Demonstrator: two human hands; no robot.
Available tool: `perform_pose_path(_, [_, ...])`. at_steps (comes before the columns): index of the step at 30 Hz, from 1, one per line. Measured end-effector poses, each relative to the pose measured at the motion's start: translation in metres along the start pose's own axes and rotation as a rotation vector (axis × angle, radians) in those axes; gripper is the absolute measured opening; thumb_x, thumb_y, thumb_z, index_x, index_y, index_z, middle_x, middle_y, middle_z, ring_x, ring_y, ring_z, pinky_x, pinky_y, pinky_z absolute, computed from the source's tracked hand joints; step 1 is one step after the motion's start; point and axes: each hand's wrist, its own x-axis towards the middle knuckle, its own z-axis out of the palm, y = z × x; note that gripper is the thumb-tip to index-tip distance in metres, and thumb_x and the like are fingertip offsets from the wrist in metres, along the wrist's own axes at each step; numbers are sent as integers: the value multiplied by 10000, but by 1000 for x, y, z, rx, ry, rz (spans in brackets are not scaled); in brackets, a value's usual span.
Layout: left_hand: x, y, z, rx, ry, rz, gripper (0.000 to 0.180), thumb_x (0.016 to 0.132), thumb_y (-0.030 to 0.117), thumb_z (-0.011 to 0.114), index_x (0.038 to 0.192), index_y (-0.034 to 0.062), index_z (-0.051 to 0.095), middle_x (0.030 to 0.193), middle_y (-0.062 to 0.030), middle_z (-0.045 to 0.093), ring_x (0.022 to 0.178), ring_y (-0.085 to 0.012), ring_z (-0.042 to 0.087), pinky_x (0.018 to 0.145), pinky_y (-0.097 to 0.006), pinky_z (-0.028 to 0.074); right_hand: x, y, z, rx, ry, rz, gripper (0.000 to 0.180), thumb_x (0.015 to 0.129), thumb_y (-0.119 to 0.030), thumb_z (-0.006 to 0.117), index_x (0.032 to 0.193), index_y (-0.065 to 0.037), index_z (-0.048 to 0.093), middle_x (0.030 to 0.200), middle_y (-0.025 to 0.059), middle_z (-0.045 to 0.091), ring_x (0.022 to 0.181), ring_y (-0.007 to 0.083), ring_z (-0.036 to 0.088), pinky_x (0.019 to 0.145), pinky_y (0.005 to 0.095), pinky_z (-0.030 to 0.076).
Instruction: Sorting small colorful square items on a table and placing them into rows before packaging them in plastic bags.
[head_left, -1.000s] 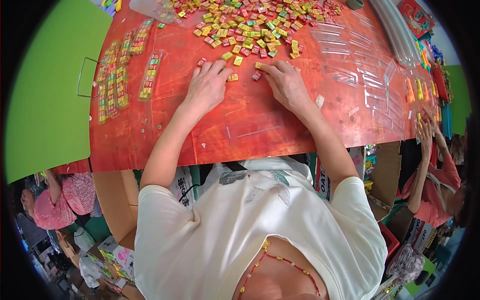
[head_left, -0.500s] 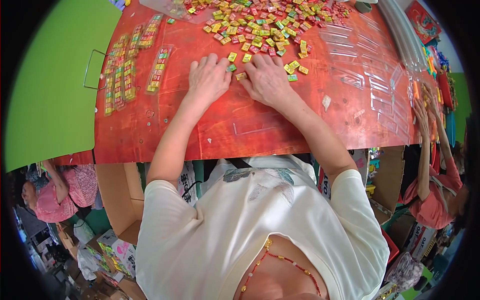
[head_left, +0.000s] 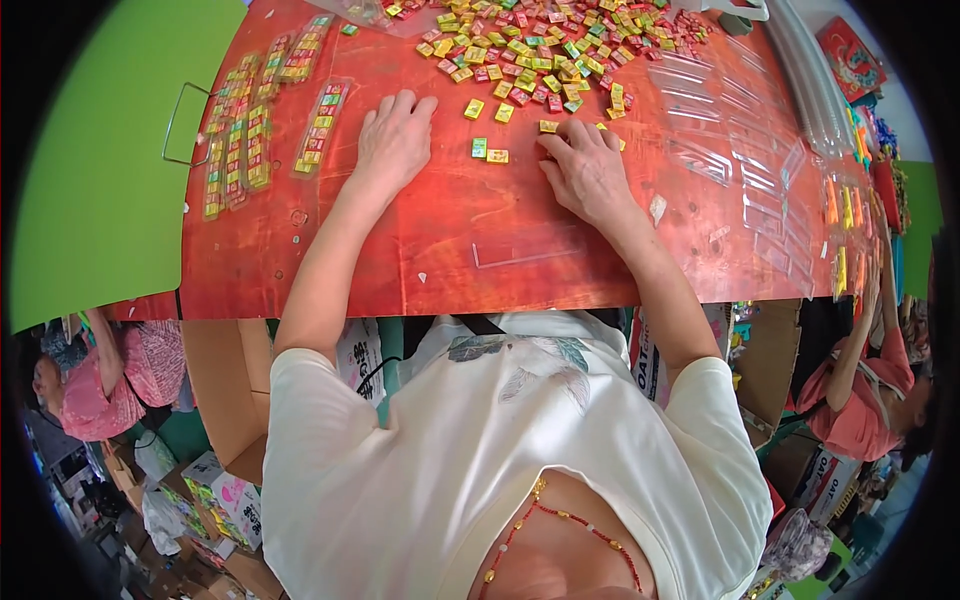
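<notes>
My left hand (head_left: 397, 140) rests on the red tabletop with fingers stretched forward and nothing visible in it. To its right, my right hand (head_left: 592, 170) lies with bent, slightly spread fingers over a few small boxes, which it partly hides. A yellow box (head_left: 549, 127) shows at its fingertips. Between my hands sit a small green box (head_left: 479, 148) and a yellow box (head_left: 497, 156), side by side. Two more yellow boxes lie just beyond them. A shallow clear plastic tray (head_left: 528, 247) lies between my forearms.
A heap of small red, yellow and green boxes (head_left: 545, 55) spreads at the far side. Filled clear strips (head_left: 322, 128) lie at left beside a green board (head_left: 110, 150). Clear trays (head_left: 745, 150) cover the right. Other people work at both sides, one handling orange and yellow items.
My hands have moved apart, left hand leftward and right hand rightward. The green and yellow boxes, previously at my fingertips, now stand uncovered side by side. The right hand now covers boxes farther right.
</notes>
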Motion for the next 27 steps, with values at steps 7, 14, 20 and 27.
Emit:
perform_pose_path(7, [-20, 38, -23, -255, -180, -61, 306, 898, 143, 650, 1168, 32, 559, 1036, -174, 570, 1021, -377, 610, 850, -483, 545, 1, -8, -1, 26, 17, -6, 308, 832, -175, 710, 1131, -118, 666, 1070, 85, 592, 1032, 275, 584, 921, 443, 426])
perform_pose_path(14, [-12, 36, -25, -278, -318, -79, 289, 905, 159, 653, 1130, 25, 530, 1052, -186, 579, 1014, -385, 633, 823, -491, 550, 21, -31, 14, -26, 52, -119, 220, 818, -211, 720, 989, -95, 643, 949, 78, 578, 941, 262, 587, 872, 425, 422])
perform_pose_path(20, [-8, 41, -25, -255, -324, -120, 291, 918, 227, 662, 1118, 60, 531, 1067, -159, 600, 978, -401, 643, 763, -502, 540, 23, -35, 16, -52, 84, 21, 206, 835, -252, 717, 951, -97, 647, 909, 68, 580, 913, 261, 592, 854, 424, 419])
perform_pose_path(27, [-11, 47, -27, -281, -276, -100, 375, 903, 283, 689, 1181, 77, 545, 1105, -179, 550, 979, -392, 663, 733, -509, 568, 6, -13, 1, 7, 124, 34, 232, 838, -270, 714, 985, -103, 649, 944, 84, 588, 946, 280, 605, 861, 447, 419])
